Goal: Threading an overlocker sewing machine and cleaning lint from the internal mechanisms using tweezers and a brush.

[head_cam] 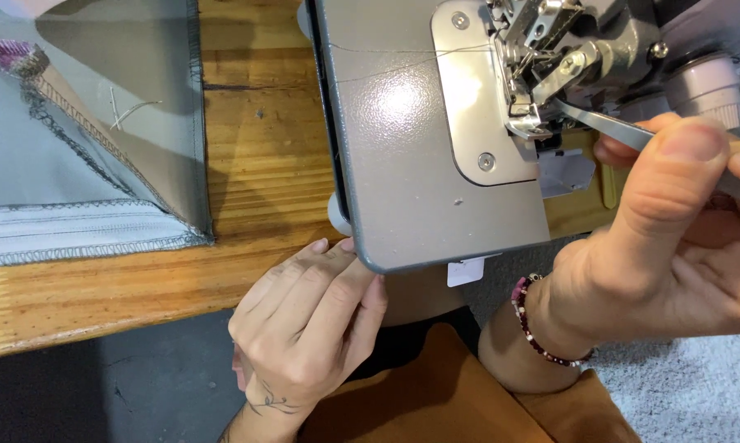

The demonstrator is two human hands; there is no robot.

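Tweezers [608, 125] in right hand [673, 238] run off-frame, tips hidden among needle parts.

Glossy metal sewing machine [419, 164], wooden table [247, 189]

Slim metal tweezers [608, 125] angle into the grey overlock machine's [419, 148] needle area.

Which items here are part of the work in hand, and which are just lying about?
In use:
- sewing machine
- tweezers, pinched in the right hand, tips at the needle area
- left hand, fingers resting on the machine's corner

Lying about:
- grey fabric with stitched edges
- wooden table
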